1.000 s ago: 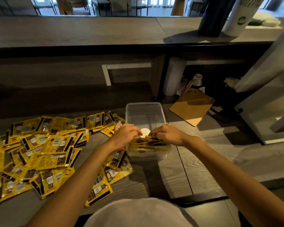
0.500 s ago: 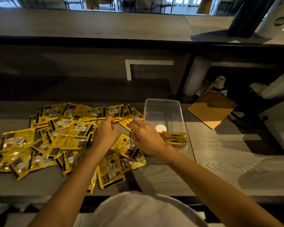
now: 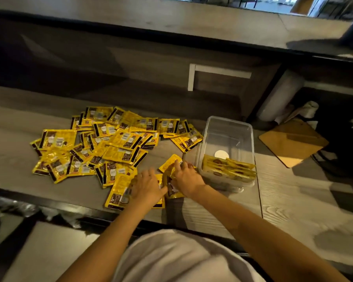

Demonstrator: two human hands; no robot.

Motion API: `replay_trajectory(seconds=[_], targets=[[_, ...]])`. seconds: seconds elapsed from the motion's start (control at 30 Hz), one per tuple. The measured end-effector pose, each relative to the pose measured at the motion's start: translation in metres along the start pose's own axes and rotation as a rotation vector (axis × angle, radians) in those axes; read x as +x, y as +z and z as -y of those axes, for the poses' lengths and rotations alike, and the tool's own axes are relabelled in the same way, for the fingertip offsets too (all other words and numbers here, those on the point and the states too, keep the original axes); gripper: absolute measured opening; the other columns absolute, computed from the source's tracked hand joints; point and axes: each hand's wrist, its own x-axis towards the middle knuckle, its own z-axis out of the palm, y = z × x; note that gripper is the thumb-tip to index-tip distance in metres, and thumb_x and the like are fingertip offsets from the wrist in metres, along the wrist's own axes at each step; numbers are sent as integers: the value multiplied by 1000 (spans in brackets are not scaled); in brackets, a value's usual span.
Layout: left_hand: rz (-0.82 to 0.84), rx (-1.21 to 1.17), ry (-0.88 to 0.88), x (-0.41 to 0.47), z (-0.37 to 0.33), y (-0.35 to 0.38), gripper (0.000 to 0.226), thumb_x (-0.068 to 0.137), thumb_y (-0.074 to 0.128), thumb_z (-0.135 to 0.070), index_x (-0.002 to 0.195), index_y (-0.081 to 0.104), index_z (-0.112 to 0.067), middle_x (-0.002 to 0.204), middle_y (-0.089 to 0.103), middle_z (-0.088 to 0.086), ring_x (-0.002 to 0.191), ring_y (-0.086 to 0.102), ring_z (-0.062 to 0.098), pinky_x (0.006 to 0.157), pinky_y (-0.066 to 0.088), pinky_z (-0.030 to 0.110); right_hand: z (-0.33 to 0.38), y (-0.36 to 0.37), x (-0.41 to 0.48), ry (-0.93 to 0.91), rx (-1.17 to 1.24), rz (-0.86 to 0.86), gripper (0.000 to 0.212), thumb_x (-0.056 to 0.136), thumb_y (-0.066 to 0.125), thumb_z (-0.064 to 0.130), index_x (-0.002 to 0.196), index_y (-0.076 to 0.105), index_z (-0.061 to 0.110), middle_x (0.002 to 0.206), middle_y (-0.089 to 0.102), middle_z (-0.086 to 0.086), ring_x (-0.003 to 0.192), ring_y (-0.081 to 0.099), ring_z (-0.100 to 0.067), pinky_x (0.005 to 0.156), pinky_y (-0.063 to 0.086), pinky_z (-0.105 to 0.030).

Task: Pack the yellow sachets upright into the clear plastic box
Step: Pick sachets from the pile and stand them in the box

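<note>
While the right hand [image 3: 186,178] pinches a crinkled sachet [image 3: 170,162] just beside the box [image 3: 247,127], the left hand [image 3: 147,187] lies on others, fingers spread flat. Best gather a few, square their edges, then slide them in on edge against the row [image 3: 228,169] standing at the near end. Glossy foil looks slippery; the flat rectangles should pack neatly. Most of the pile [image 3: 114,143] lies loose on the wood-grain counter [image 3: 293,200]

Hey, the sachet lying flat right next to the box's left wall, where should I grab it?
Probably the free edge nearest you, coming from above: the sachet lies flat atop others, slanted beside the clear plastic box, so a fingertip pinch across that thin edge suits.
</note>
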Motion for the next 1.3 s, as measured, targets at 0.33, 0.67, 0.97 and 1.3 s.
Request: replay_trajectory(seconds=[0.33, 0.67, 0.97, 1.3], targets=[[-9, 113, 73, 15, -1, 2, 62, 86, 60, -20, 137, 27, -5, 142, 27, 18, 131, 29, 31, 108, 29, 34, 7, -6, 4, -26, -170, -124, 46, 97, 42, 20, 136, 28, -1, 127, 54, -22, 116, 54, -34, 89, 48, -37], [-107, 102, 171, 33, 11, -6, 52, 88, 51, 1, 137, 34, -8, 144, 30, 15, 131, 36, 30, 101, 39, 32, 15, -29, 4, -24, -96, -166, 39, 97, 37, 6, 135, 31, -6, 133, 49, -18, 122, 52, -31, 91, 49, -35], [-386, -281, -28, 48, -11, -64, 22, 95, 47, -13, 112, 58, -4, 107, 64, 14, 103, 60, 31, 77, 48, 36, 21, -68, 8, -22, 19, -454, 32, 95, 45, 14, 126, 41, 3, 123, 56, -14, 109, 59, -31, 80, 49, -34], [-350, -852, 191, 75, -63, -127, 34, 84, 59, 2, 112, 47, -14, 111, 63, 11, 103, 62, 24, 80, 56, 45, -50, -128, 0, 205, 422, -777, 32, 91, 54, 12, 121, 45, 5, 115, 62, -15, 106, 56, -31, 83, 46, -37]])
